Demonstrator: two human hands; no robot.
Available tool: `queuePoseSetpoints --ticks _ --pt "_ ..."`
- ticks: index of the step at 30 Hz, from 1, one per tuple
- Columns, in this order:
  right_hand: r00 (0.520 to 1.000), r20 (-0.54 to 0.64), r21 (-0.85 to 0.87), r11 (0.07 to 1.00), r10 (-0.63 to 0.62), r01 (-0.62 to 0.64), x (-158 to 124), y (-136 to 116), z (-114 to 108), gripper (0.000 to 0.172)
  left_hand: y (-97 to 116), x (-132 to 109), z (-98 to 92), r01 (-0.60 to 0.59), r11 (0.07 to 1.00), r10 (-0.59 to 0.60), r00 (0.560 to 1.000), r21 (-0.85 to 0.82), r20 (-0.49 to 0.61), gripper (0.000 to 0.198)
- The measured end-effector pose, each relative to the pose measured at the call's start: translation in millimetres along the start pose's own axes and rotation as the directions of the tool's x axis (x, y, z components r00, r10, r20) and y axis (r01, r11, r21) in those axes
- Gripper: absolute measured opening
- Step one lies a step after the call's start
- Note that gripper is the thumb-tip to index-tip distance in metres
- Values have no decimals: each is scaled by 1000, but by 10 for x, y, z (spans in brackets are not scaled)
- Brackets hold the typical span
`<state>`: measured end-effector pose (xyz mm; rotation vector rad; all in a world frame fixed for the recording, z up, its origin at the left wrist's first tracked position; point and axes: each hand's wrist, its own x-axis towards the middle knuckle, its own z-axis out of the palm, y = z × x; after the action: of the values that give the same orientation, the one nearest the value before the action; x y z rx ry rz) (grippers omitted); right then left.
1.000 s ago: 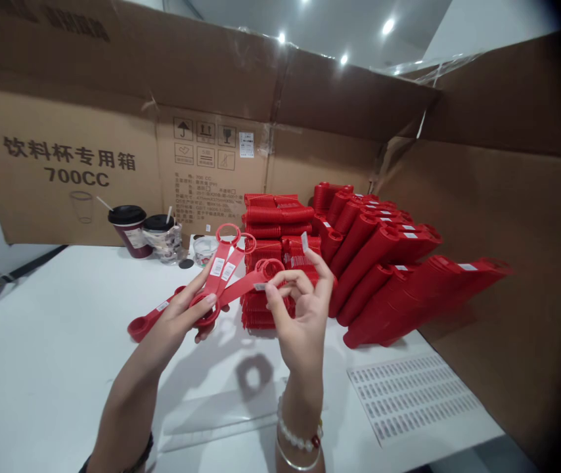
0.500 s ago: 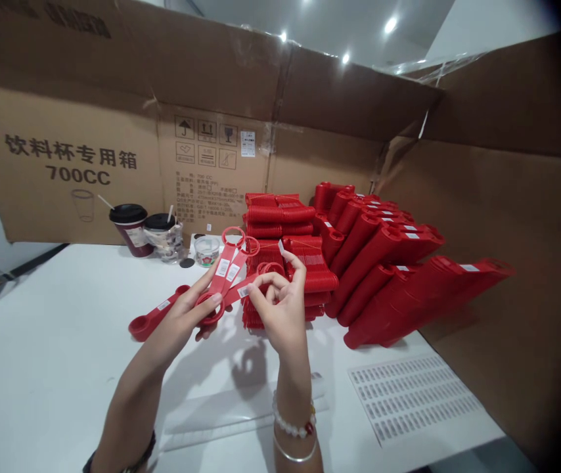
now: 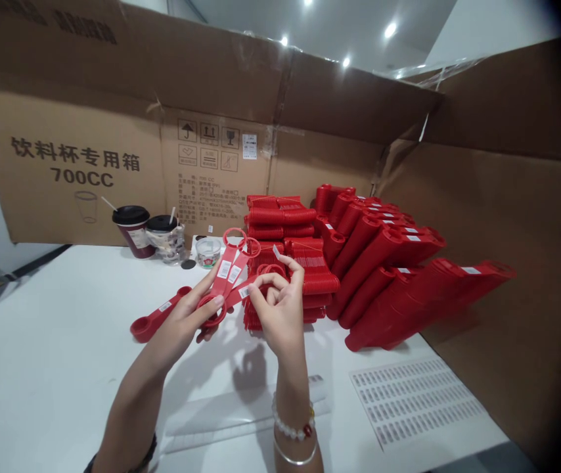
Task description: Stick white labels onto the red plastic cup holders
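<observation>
My left hand holds a fan of several flat red plastic strips with ring ends, and the rings stick up past my fingers. One strip carries a white barcode label. Another strip with a round end reaches out to the lower left. My right hand pinches the end of a red strip with a white label near my left hand. A small white tag stands up at my right fingertip. Behind my hands sit stacks of ribbed red plastic pieces.
Long rows of red stacks lie to the right on the white table, inside tall cardboard box walls. A sheet of labels and a clear plastic sleeve lie near me. Two lidded cups and a small jar stand at the back.
My right hand has moved left, closer to my left hand, and its small white tag moved with it. My left hand and the strips have barely shifted.
</observation>
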<state>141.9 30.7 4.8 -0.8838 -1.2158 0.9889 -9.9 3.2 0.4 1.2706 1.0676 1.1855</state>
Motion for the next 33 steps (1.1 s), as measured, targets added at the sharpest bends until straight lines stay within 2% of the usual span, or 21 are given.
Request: queuePoseSetpoints --ticks 2,4,7,9,12,18,21,25,26,28,31,33 --pt "1000 -4 -65 998 -26 25 -10 18 9 51 10 -4 -1 -1 1000 1 1000 2 -9 75" --pt "997 -9 -201 977 -81 77 -29 26 23 50 18 -3 1 0 1000 0 1000 -4 -20 76" --pt "980 0 -451 875 -199 177 -69 12 51 52 22 -5 14 -15 999 14 1000 -33 -19 79" --pt "961 17 -556 796 -276 239 -91 -6 72 57 23 -16 22 -43 998 42 999 -54 -25 79" --pt "929 46 -599 734 -367 320 -99 -17 99 62 34 -43 23 -76 995 73 996 -67 -48 74" --pt "877 108 -649 635 -469 419 -98 28 160 66 24 -63 2 -122 990 117 991 -69 -68 68" --pt "862 109 -694 583 -495 422 -112 32 195 69 -8 -60 -17 -143 987 140 988 -67 -59 65" --pt "858 66 -765 527 -509 371 -61 20 156 67 13 -90 -63 -129 990 123 987 -57 -107 66" --pt "856 43 -765 534 -515 360 -33 20 125 69 31 -101 -79 -114 992 107 987 -48 -120 67" --pt "855 -15 -713 605 -519 354 28 20 53 72 65 -119 -107 -96 995 91 986 -31 -137 68" --pt "865 -91 -528 761 -493 378 84 22 -19 66 89 -120 -117 -99 995 95 985 -20 -141 67" --pt "862 -127 -418 814 -492 403 85 20 -24 62 87 -106 -100 -101 995 97 985 -20 -145 66"
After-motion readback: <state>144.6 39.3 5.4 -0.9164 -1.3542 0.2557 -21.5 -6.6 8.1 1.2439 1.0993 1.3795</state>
